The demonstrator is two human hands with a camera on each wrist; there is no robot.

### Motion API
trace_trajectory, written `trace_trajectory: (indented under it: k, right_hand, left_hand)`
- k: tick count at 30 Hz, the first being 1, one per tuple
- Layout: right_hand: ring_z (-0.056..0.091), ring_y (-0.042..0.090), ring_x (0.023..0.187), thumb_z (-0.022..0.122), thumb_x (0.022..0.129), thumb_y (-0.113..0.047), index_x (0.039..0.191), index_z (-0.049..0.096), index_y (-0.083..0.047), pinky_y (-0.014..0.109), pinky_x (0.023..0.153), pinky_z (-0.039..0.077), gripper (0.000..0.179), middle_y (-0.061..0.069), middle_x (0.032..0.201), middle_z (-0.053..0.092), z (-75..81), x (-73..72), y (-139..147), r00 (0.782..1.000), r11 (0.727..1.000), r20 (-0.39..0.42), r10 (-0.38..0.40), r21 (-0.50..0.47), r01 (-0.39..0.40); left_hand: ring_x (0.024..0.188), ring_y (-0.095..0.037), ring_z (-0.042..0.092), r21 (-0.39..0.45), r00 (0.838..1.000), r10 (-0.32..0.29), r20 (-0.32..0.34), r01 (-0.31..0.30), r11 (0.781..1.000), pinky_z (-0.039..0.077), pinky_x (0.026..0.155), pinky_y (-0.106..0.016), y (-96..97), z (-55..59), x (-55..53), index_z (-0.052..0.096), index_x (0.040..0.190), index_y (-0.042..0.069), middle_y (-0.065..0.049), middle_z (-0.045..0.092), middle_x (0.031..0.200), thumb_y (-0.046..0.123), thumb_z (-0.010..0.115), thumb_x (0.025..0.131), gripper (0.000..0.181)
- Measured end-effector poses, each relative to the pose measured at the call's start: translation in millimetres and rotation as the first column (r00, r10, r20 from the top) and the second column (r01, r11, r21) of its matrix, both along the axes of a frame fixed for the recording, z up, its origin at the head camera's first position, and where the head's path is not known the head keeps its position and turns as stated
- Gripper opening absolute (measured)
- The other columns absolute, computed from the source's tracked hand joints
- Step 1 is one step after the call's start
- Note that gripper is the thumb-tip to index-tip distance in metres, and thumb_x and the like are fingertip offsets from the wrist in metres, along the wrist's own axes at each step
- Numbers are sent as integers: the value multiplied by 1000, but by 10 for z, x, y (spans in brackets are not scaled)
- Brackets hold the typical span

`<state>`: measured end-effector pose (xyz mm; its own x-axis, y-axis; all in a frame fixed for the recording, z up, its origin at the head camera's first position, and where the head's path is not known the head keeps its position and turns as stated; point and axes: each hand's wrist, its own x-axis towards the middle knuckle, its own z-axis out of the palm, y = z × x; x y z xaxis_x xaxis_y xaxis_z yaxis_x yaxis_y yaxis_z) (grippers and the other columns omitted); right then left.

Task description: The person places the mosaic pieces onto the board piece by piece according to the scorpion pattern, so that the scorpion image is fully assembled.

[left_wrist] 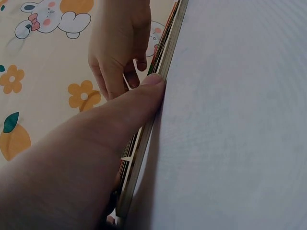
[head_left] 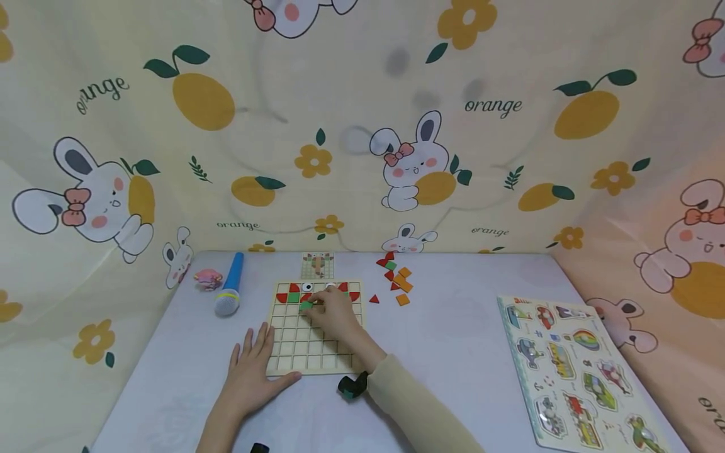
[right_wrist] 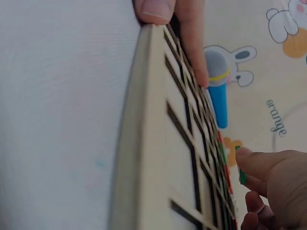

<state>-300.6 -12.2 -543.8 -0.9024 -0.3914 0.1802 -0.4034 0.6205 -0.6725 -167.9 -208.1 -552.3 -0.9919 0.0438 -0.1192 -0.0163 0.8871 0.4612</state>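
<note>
A wooden grid board (head_left: 308, 350) lies flat on the white table. Along its top rows sit red quarter-round pieces (head_left: 281, 297), a green square (head_left: 293, 297) and a white eye piece (head_left: 307, 287). Over the upper middle of the board, my right hand (head_left: 335, 314) pinches a small green tile (right_wrist: 242, 173) between thumb and forefinger; part of the top rows is hidden behind it. My left hand (head_left: 249, 374) lies with spread, straight fingers at the board's lower left corner, its thumb (left_wrist: 152, 80) against the near edge.
Behind the board is a small pattern card (head_left: 318, 265). Loose red, green and orange pieces (head_left: 403, 283) lie to the right. A toy microphone (head_left: 231, 286) and a pink toy (head_left: 207, 279) are at left, a picture puzzle (head_left: 572, 371) at right.
</note>
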Motion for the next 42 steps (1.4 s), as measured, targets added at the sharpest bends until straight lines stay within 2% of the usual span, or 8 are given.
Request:
trace_trajectory:
  k: [6,11,19,26,30,37,42]
  right_hand:
    - [64,20,103,81,96,-33,116,82,-14,44,95,50,28,5,114,71,-89,17,-12,1000,999,6,-6,37,5]
    - [63,22,108,80,97,-34,119,81,-16,48,98,48,29,5,117,70,-115,29,-16,1000,998,-13,-7,58,7]
    - [63,25,112,82,95,-31,117,80,-14,53,106,46,28,7,117,69,-111,30,2,1000,1000,12,-19,3,19]
    - [63,23,109,80,96,-33,116,81,-17,52,104,47,26,7,116,70,-143,25,-26,1000,998,-15,-21,57,22]
    - [63,24,108,80,97,-31,115,81,-16,52,101,48,24,8,116,70,-131,30,-38,1000,998,-8,-25,53,26]
    - [56,16,91,79,97,-28,115,80,-17,39,87,45,22,5,105,68,-107,22,-45,999,998,-5,-32,50,32]
    - [53,13,89,80,97,-29,115,81,-17,37,86,44,22,4,105,67,-87,34,-48,999,998,2,-36,49,36]
  left_hand:
    - [161,-52,0,-3,1000,2,-2,-3,1000,-1,126,-73,-6,-47,-18,22,166,-3,-23,11,176,81,68,84,126]
    - [161,-51,-2,-9,1000,2,9,-2,1000,-2,126,-73,-12,-61,-33,21,167,-2,-22,9,176,84,65,84,127]
    - [161,-51,-2,-3,1000,5,0,-5,1000,-2,126,-73,-5,-46,-37,21,166,-3,-23,10,176,83,66,83,127]
    - [161,-51,-3,1,1000,4,1,-4,1000,-2,126,-73,-6,-43,-28,21,166,-2,-23,9,176,83,66,84,127]
    - [161,-51,-1,5,1000,7,0,-7,1000,-1,126,-73,1,-51,-30,22,166,-2,-23,10,176,82,67,83,127]
    - [162,-51,-2,-2,1000,7,4,-7,1000,-1,126,-73,-1,-61,-33,21,167,-1,-21,10,176,84,66,83,127]
    - [161,-51,-1,0,1000,5,-4,-5,1000,0,125,-74,-5,-69,-34,23,166,-3,-23,11,176,83,67,83,127]
